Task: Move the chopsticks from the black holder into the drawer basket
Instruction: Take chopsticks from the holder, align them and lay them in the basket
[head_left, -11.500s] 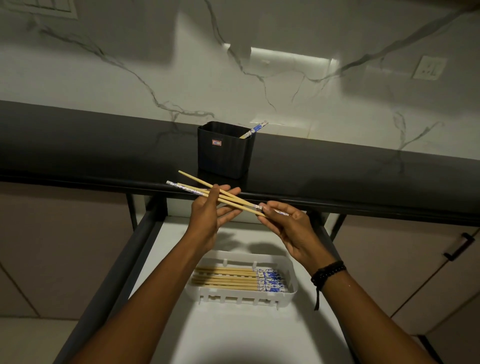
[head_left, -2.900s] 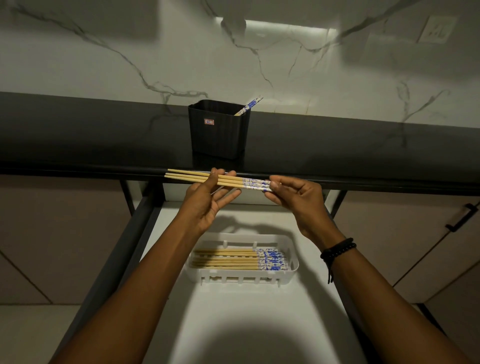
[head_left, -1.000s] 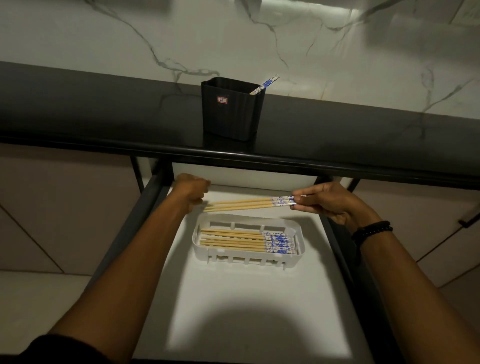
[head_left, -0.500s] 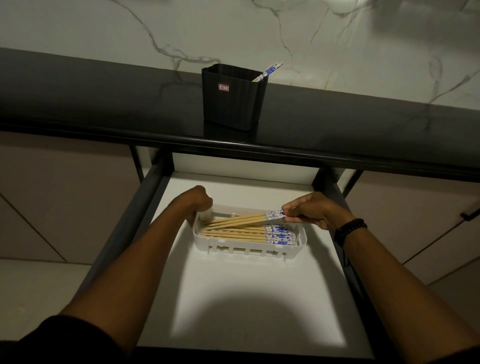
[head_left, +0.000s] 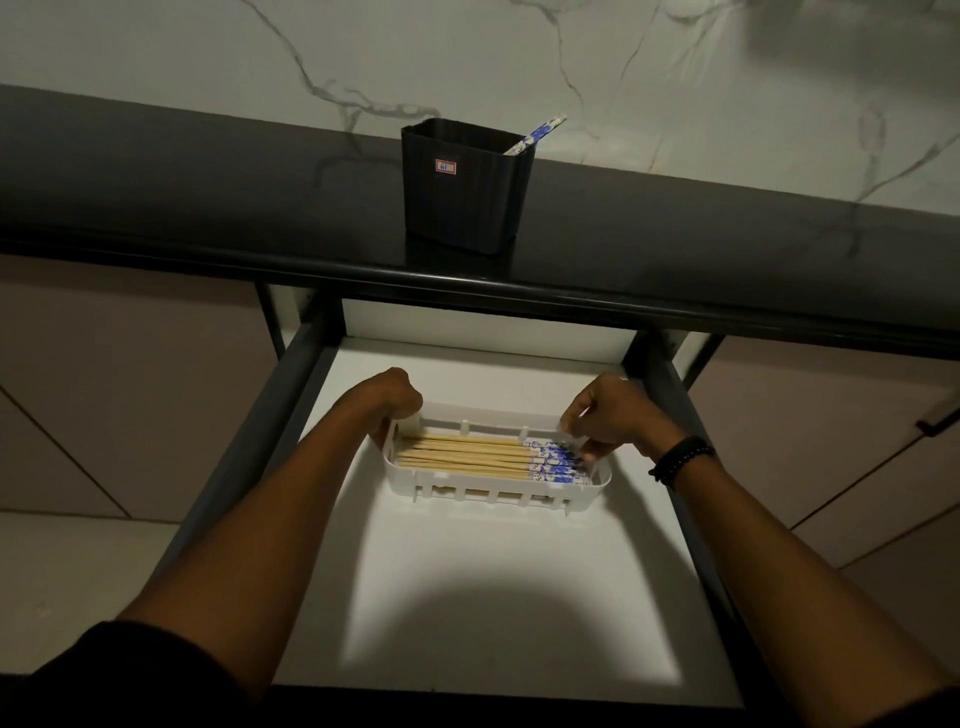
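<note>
Chopsticks (head_left: 467, 454) lie side by side in the white basket (head_left: 498, 480) in the open drawer (head_left: 493, 597), between the two grips. The right grip (head_left: 608, 415) pinches their blue-patterned ends. The left grip (head_left: 387, 400) curls down at the plain tips, but I cannot tell what it grasps. Beyond both grips, a lone chopstick (head_left: 537, 134) leans in the black holder (head_left: 462, 202) on the tabletop (head_left: 208, 197).

Your setting: home kitchen. Evidence: dark countertop (head_left: 208, 197) under veined marble backsplash (head_left: 675, 78); flat-front cabinet doors (head_left: 130, 389); white drawer (head_left: 493, 597) open below the counter's front edge, chopsticks (head_left: 467, 454) in its basket (head_left: 478, 480).
</note>
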